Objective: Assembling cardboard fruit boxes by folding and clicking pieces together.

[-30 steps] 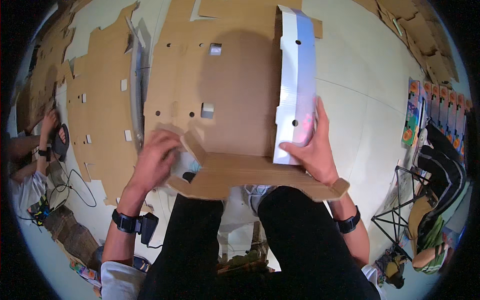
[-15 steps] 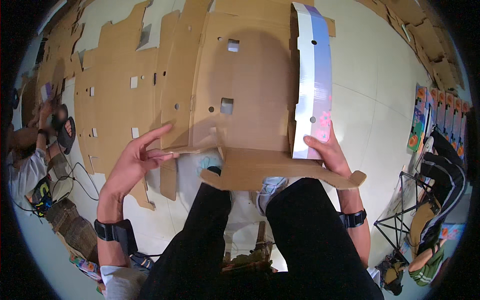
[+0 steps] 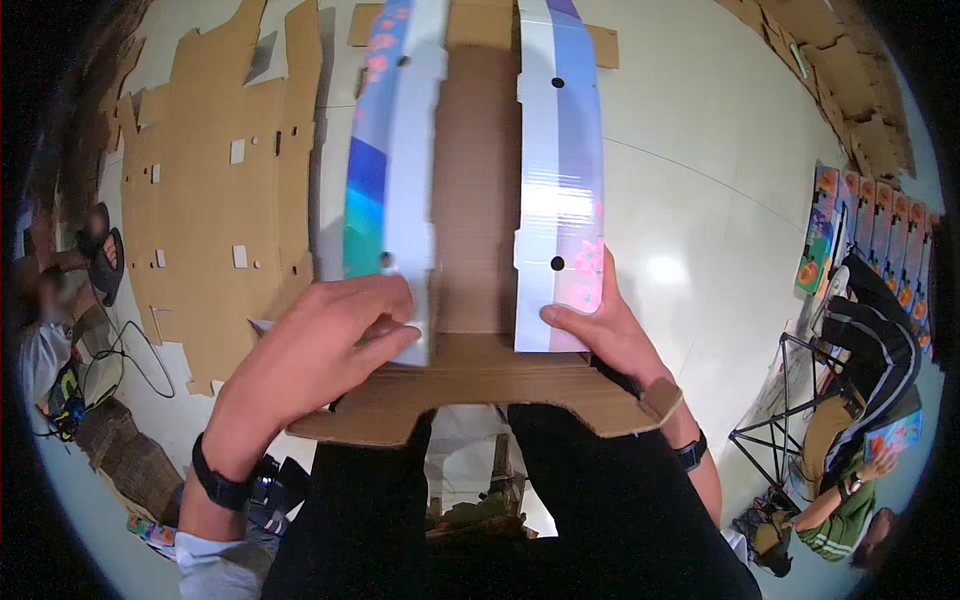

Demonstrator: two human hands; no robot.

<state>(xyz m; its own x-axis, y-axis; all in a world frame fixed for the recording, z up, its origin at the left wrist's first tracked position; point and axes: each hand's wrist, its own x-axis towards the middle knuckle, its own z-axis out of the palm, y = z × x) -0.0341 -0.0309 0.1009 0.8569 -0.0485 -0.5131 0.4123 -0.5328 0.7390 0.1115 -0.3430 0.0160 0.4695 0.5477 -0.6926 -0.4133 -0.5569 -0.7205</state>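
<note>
A partly folded cardboard box (image 3: 478,200) stretches away from my knees, its brown inside showing between two raised sides. Printed with blue, green and pink, the left side panel (image 3: 408,180) leans inward. The right side panel (image 3: 558,200) is white, lilac and pink-flowered. My left hand (image 3: 350,335) is closed on the near end of the left panel, thumb and fingers bent over its edge. My right hand (image 3: 610,325) grips the near end of the right panel, thumb on top and the other fingers behind it. A brown end flap (image 3: 490,380) lies across my thighs.
A flat cut cardboard sheet (image 3: 210,190) with holes lies on the pale floor at left. Printed boxes (image 3: 870,230) stand in a row at far right, near a black folding frame (image 3: 785,400). Other people are at both edges, and a black cable (image 3: 130,350) lies at left.
The left side panel has been folded up and inward. My left hand has moved right and closed on it. The box has shifted left, with my right hand still on its right panel.
</note>
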